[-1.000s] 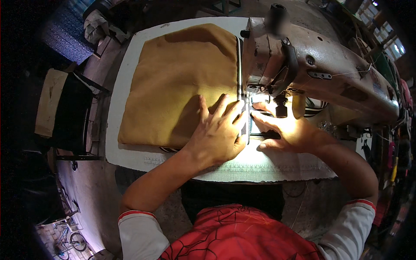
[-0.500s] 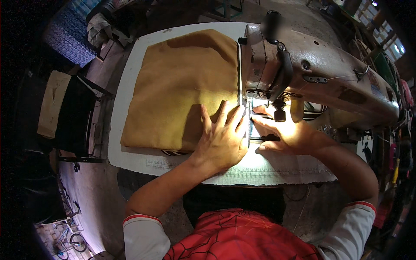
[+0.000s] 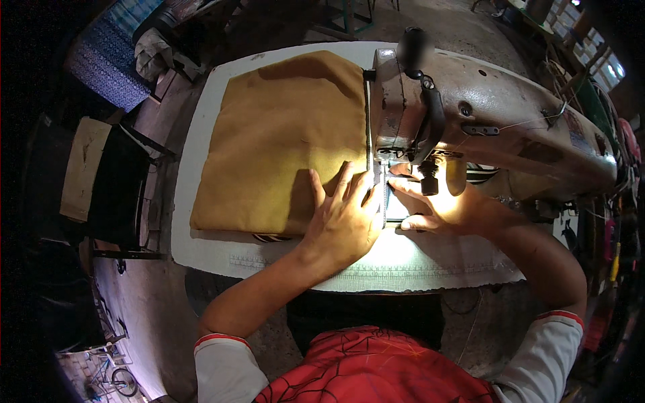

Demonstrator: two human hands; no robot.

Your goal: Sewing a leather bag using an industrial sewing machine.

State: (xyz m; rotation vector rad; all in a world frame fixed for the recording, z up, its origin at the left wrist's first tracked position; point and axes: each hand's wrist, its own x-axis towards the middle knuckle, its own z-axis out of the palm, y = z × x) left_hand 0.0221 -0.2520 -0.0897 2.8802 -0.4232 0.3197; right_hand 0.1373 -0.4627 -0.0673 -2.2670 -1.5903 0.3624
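A tan fabric piece (image 3: 275,148) lies flat to the left of the sewing machine (image 3: 497,107). Its right side carries a dark edge with a pale strip (image 3: 369,127), running toward the presser foot. My left hand (image 3: 339,221) presses palm-down on the cloth near that edge, fingers spread. Across the seam, my right hand (image 3: 447,208) lies by the needle area, thumb and fingers stretched apart on dark material (image 3: 396,218). Part of it is hidden behind the machine's knob (image 3: 429,180) and washed out by the lamp's glare. The needle tip cannot be made out.
The white machine table (image 3: 309,279) has a printed ruler scale along its front. Striped material (image 3: 480,174) shows beneath the machine's arm. A chair (image 3: 114,174) draped with black and tan stands at left; a blue patterned cloth (image 3: 111,64) hangs behind it.
The whole view has shifted slightly, so machine and table sit a little lower in the picture. Both hands keep nearly the same places on the material.
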